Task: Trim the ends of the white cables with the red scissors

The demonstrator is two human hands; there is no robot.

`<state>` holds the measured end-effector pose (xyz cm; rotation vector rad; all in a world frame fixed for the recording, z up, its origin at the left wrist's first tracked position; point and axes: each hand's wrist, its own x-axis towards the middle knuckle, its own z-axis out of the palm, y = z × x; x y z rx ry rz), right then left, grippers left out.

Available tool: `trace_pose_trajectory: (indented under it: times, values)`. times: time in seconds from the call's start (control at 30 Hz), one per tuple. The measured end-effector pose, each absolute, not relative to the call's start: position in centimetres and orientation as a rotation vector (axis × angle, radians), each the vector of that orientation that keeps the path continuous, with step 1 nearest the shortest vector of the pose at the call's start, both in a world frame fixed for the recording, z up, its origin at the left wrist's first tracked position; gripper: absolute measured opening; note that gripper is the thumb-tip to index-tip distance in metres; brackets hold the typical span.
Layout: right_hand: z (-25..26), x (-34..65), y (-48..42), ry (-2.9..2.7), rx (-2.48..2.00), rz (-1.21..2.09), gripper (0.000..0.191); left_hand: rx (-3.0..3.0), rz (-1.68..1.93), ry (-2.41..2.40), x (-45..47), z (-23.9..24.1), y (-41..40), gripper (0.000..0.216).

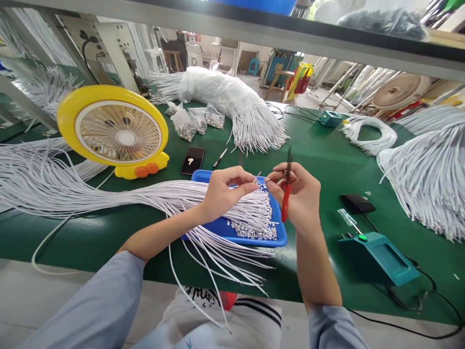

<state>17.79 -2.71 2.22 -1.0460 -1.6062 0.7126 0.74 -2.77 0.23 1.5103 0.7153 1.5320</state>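
Observation:
My left hand (230, 190) is closed, with thumb and forefinger pinching the end of a white cable (256, 180). Close by on the right, my right hand (300, 196) pinches something small and pale at its fingertips. Across the fingers of that hand lies a red-handled tool (286, 201) with a dark, narrow metal end pointing up; its exact kind is blurred. Under both hands, a bundle of white cables (232, 206) rests over a blue tray (281, 232). Small silvery metal parts (254, 230) fill part of the tray near the cable ends.
A yellow fan (160, 121) stands at left. Behind the tray are a phone (192, 161), a marker (220, 158), bags of metal parts (185, 123) and a wrapped cable bundle (221, 92). A teal device (385, 259) and more cables (428, 169) lie right. A shelf edge (254, 29) crosses overhead.

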Motion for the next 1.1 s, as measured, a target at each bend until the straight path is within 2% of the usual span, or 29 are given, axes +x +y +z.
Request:
trace_pose_trajectory:
  times: [0.1,0.27,0.43,0.57,0.83,1.0,1.1]
  values:
    - [1.6,19.3,-0.1,-1.859,-1.269,0.731,0.023,1.468,1.452,0.618,0.7,0.4,-3.2,0.013]
    - [0.2,20.7,2.4,-2.005,-1.615,0.535,0.024,1.400,1.401,0.525,0.8,0.3,-4.1,0.012]
    - [0.2,20.9,2.5,-1.916,-1.596,0.519,0.022,1.324,1.170,0.377,1.0,0.7,-5.4,0.015]
    - [1.2,20.9,1.6,-1.758,-1.458,0.548,0.021,1.541,0.841,0.194,1.6,0.7,-6.9,0.012]
    - [2.6,21.2,-0.2,-1.471,-1.237,0.449,0.023,2.168,0.233,0.014,5.8,-5.8,-9.8,0.013]
    - [3.6,21.3,-1.3,-1.449,-1.168,0.400,0.022,2.590,0.313,0.187,6.4,-6.9,-9.2,0.034]
    - [4.0,21.2,-1.9,-1.437,-1.124,0.389,0.022,2.776,0.100,0.631,5.2,-5.9,-6.4,0.021]
